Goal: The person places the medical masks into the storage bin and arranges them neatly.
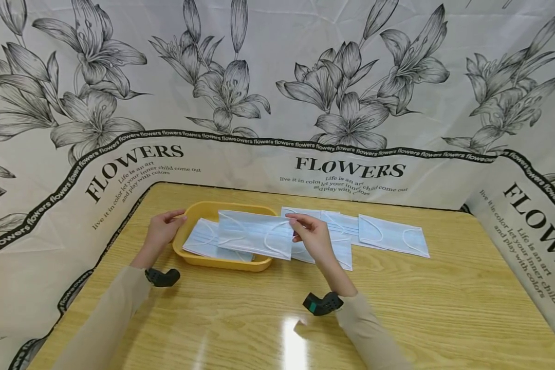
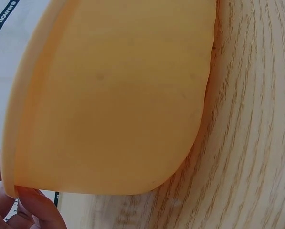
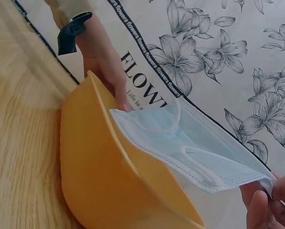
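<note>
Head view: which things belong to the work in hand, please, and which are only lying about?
In the work:
held mask, pinched by the right hand
tray, its rim gripped by the left hand
masks inside
loose masks beside it, probably

Only around:
table
cloth
wrist devices

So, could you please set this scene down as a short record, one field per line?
Left hand: grips the rim of the yellow tray at its left end
Right hand: pinches the right edge of a light-blue held mask, over the tray's right part
Tray contents: at least one flat mask; exact count unclear
Loose masks: several, overlapping, right of the tray
Surface: wood-grain table
Backdrop: white cloth with flower drawings and the word FLOWERS
</note>
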`<state>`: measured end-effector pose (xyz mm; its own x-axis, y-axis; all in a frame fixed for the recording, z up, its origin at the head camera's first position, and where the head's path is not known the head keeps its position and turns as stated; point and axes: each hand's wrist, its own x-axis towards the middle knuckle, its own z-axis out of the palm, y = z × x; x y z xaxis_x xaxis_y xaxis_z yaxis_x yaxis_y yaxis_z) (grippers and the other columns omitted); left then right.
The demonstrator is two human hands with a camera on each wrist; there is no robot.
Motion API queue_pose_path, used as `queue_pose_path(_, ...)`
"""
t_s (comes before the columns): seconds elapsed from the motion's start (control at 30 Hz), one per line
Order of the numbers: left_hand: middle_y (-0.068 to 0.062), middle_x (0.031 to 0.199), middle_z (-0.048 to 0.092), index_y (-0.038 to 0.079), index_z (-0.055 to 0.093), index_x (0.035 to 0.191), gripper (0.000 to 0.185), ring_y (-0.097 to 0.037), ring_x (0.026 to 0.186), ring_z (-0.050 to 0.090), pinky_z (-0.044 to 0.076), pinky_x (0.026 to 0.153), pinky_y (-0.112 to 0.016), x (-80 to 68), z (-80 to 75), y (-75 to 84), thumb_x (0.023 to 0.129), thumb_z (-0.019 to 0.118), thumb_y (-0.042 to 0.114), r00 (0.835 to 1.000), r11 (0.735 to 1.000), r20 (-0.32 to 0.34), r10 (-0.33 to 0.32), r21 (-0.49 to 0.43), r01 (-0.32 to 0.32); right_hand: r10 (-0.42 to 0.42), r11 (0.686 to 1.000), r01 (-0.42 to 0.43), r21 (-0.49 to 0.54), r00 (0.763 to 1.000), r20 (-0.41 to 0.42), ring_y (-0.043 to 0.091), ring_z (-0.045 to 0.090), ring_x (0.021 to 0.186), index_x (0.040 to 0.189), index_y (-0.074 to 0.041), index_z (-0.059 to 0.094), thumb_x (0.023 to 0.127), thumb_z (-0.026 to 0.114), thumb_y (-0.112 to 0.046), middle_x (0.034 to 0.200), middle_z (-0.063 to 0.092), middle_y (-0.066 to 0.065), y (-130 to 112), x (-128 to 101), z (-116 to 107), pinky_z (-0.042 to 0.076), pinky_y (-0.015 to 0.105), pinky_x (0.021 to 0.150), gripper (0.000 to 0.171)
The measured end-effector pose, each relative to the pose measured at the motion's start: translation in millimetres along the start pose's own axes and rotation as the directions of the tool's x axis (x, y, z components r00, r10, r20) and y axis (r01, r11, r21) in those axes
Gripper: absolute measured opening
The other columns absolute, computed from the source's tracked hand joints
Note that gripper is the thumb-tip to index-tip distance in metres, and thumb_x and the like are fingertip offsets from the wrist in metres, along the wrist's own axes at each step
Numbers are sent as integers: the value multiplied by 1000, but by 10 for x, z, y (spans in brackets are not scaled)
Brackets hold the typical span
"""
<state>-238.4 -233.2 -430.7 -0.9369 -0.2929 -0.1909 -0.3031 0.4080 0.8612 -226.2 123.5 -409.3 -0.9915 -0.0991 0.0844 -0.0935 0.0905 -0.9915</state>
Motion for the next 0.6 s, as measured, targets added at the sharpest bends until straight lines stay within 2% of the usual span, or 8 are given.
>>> queue_pose_path(0.2,-21,119,61,7,57,134,43,0,65,53,44,53,-18,-3,-3,-1,97,58,27,1000,1000,-1,4,-4,-4,11,1000,-11,26,1000,13,7,54,62,115,4,67,94,60,-8,77,62,-8,-8,6,134,51,19,58,25)
queue_pose_path(0.6,-17,114,61,6,56,135,44,-1,63,51,42,51,-18,6,-13,-7,96,58,27,1000,1000,8,-1,-19,1,54,996,-55,75,998,20,5,54,58,114,6,67,94,60,-5,69,59,-7,-20,4,354,51,18,57,24)
